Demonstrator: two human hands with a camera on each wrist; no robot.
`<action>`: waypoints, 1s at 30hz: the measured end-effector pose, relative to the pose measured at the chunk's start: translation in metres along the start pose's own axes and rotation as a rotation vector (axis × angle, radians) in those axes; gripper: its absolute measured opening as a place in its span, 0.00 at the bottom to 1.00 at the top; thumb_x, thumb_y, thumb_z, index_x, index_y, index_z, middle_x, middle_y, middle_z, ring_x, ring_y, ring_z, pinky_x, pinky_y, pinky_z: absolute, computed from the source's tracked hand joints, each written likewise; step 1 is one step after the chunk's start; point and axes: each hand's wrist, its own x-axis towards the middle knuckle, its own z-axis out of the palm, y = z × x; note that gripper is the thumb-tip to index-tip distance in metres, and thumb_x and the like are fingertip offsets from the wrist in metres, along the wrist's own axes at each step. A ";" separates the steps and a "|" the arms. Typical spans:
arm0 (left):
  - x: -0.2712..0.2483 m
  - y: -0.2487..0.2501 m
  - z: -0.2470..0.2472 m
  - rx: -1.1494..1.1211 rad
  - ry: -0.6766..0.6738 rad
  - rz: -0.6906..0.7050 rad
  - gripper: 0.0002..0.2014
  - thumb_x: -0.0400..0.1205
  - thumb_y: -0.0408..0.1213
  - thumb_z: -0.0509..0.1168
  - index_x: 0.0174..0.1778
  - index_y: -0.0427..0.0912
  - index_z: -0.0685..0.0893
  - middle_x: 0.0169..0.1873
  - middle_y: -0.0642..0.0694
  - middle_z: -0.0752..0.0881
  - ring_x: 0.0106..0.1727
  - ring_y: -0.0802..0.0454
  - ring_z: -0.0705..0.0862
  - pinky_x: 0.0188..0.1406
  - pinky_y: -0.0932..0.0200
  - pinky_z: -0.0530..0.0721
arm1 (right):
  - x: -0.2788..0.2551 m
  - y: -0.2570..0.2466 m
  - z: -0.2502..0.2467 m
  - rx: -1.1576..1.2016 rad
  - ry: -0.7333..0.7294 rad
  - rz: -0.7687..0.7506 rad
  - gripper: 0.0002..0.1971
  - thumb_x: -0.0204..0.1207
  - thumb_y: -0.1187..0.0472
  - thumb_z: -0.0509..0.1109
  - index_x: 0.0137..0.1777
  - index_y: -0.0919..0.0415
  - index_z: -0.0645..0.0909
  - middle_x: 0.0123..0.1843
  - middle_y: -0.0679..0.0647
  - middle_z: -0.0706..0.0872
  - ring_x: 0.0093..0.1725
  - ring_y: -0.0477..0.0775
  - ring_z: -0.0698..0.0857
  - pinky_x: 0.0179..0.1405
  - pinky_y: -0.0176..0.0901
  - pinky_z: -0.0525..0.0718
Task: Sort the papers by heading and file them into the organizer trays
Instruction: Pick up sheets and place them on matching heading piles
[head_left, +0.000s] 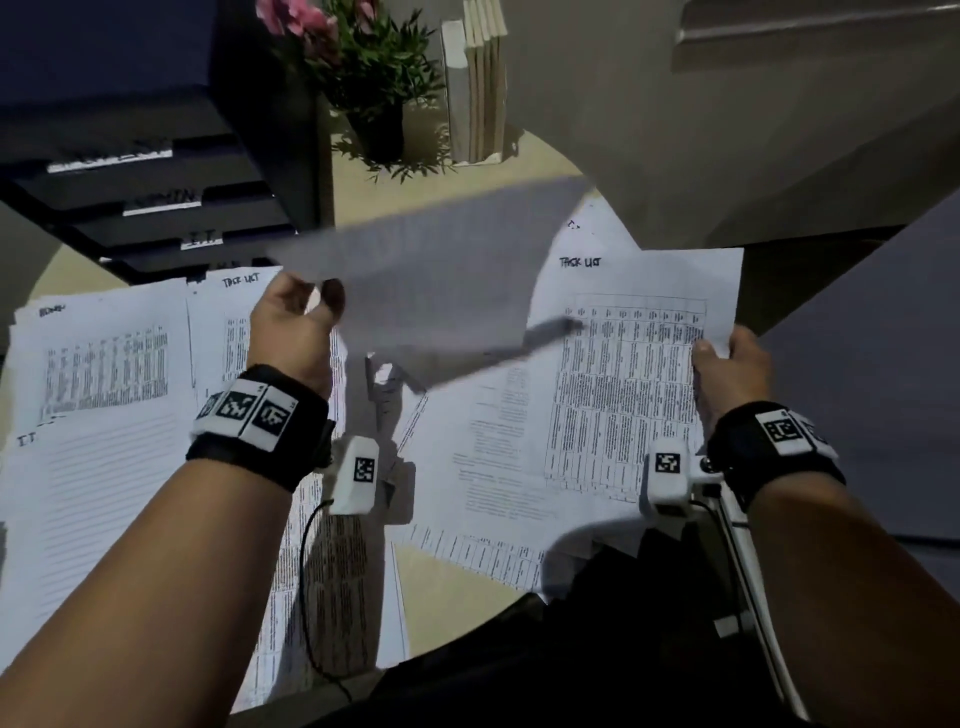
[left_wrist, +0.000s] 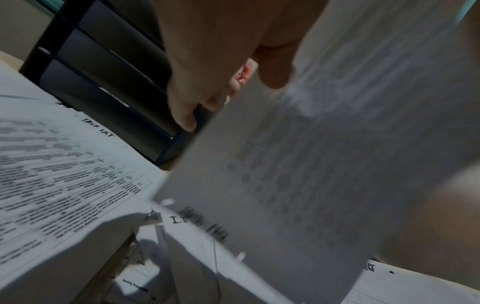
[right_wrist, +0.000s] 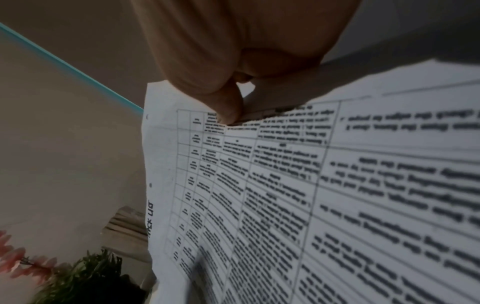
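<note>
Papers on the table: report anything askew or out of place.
The loose papers near the table's front edge lie fanned and skewed, some overhanging it. The piles on the left lie squarer.

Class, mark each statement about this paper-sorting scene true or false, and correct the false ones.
1. The left hand holds a sheet lifted off the table. True.
2. The right hand is empty. False: it grips a sheet headed TASK LIST by its edge.
3. A potted plant with pink flowers stands beside the organizer trays. True.
4. The organizer trays are white. False: they are black.
5. Books stand upright right of the plant. True.
</note>
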 end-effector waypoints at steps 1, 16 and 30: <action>-0.005 0.004 -0.003 0.023 -0.101 0.006 0.13 0.79 0.27 0.71 0.37 0.51 0.83 0.53 0.56 0.87 0.61 0.60 0.83 0.59 0.66 0.79 | 0.001 -0.001 -0.002 -0.011 0.011 0.012 0.06 0.79 0.61 0.66 0.50 0.50 0.80 0.50 0.55 0.88 0.51 0.60 0.87 0.56 0.56 0.86; -0.044 -0.061 -0.049 0.462 -0.116 -0.530 0.15 0.80 0.26 0.63 0.45 0.47 0.92 0.43 0.40 0.91 0.42 0.45 0.90 0.48 0.52 0.89 | 0.005 -0.012 -0.006 0.062 -0.220 0.069 0.10 0.82 0.69 0.68 0.57 0.55 0.84 0.52 0.52 0.89 0.48 0.52 0.88 0.58 0.52 0.86; -0.089 -0.075 -0.002 0.418 -0.123 -0.506 0.11 0.73 0.41 0.77 0.48 0.47 0.84 0.38 0.42 0.83 0.27 0.48 0.80 0.34 0.53 0.84 | -0.062 0.012 0.079 -0.093 -0.372 0.130 0.06 0.82 0.67 0.67 0.55 0.57 0.76 0.53 0.52 0.84 0.53 0.56 0.83 0.57 0.46 0.80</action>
